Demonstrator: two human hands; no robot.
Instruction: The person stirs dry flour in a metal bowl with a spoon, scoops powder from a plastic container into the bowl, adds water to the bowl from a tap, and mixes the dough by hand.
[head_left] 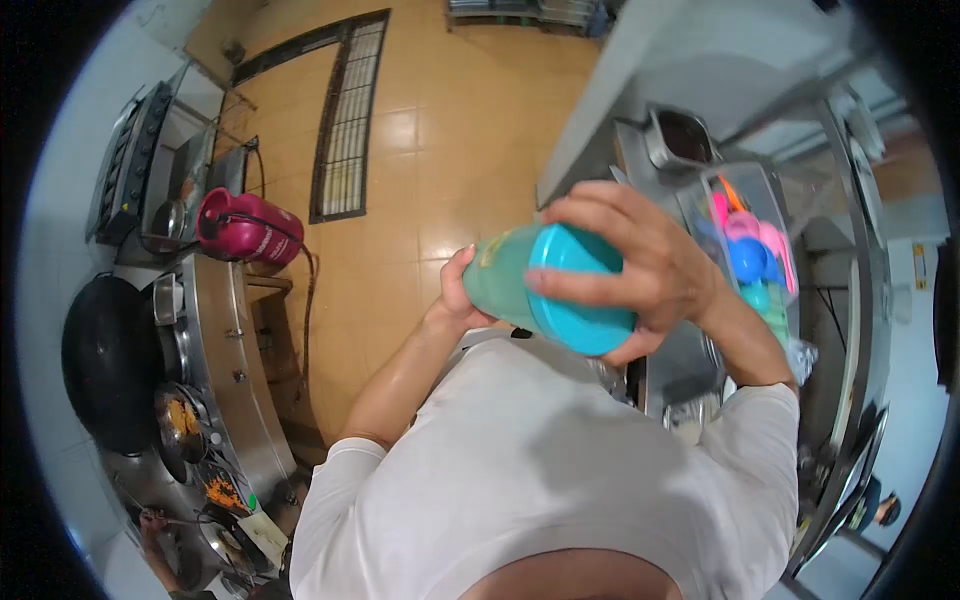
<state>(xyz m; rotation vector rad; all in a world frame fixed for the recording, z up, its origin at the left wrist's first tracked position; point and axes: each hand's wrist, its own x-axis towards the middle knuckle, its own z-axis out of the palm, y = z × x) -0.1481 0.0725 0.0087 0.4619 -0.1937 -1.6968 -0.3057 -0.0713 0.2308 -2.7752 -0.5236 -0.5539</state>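
A translucent green plastic jar (505, 275) with a turquoise screw lid (585, 290) is held tilted in front of my chest. Around the lid curl the spread fingers of my right hand (640, 260), gripping its rim. My left hand (458, 290) holds the jar's body near its base; most of its fingers are hidden behind the jar. The lid sits on the jar. I cannot make out what is inside.
To the right, a clear bin (715, 190) of colourful plastic scoops stands by a steel pan (680, 137). At left are a pink gas cylinder (250, 228), a large black wok (112, 362) and pans of food (183, 418). Another person's hand (153, 523) is at lower left.
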